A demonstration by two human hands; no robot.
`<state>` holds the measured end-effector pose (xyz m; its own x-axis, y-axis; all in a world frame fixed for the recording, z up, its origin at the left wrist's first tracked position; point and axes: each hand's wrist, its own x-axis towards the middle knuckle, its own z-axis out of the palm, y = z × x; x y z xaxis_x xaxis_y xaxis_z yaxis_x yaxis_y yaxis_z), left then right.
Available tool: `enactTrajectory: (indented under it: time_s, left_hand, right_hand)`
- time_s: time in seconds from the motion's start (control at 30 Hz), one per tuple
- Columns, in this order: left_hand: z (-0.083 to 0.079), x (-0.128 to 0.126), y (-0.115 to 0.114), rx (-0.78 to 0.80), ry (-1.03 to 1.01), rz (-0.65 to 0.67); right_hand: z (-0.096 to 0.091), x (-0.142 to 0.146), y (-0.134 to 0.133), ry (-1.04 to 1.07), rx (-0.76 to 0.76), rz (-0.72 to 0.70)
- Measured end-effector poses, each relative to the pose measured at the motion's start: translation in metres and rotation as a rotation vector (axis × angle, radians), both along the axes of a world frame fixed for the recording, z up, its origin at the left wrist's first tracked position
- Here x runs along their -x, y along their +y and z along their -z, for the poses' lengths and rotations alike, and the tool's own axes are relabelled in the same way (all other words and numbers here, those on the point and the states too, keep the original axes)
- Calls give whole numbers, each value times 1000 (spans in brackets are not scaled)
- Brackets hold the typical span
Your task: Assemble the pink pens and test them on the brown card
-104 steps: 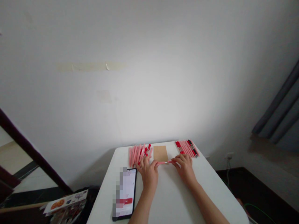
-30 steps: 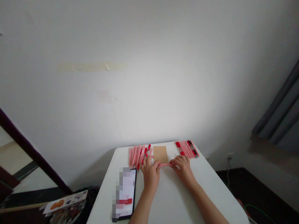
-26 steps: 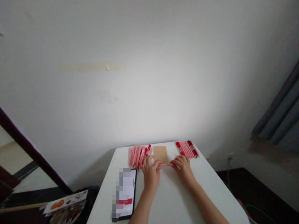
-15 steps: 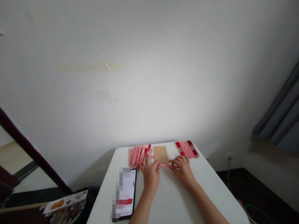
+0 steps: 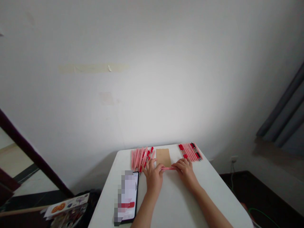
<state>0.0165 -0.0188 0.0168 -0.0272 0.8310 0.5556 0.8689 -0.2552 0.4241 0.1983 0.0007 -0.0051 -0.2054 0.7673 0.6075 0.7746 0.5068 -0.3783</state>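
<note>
My left hand (image 5: 153,176) and my right hand (image 5: 186,171) both pinch one pink pen (image 5: 169,168), held level between them just above the white table (image 5: 175,205). The left fingers grip its left end, the right fingers its right end. Behind the left hand lies a pile of pink pen barrels (image 5: 140,156), some with red caps. A row of red and pink pens (image 5: 190,150) lies at the table's far right. A brown card (image 5: 163,156) lies flat between the two groups, right behind the held pen.
A phone (image 5: 127,198) with a lit screen lies to the left of my left forearm. A printed box (image 5: 67,204) sits on the floor at the left. A white wall rises behind the table, and grey curtains (image 5: 282,117) hang at the right.
Both hands stayed on the pink pen. They drew slightly closer together and toward me, and the pen now looks shorter between the fingers.
</note>
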Motion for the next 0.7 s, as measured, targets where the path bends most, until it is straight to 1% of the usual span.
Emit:
enactTrajectory:
  time_s: [0.2, 0.3, 0.7]
  left_hand:
    - [-1, 0, 0, -18, 8, -33]
    - [0, 0, 0, -16, 5, -40]
    - [-1, 1, 0, -11, -10, 11]
  right_hand:
    - [5, -2, 2, 8, 39, 25]
    - [6, -2, 2, -10, 25, 18]
    - [-1, 0, -1, -2, -8, 33]
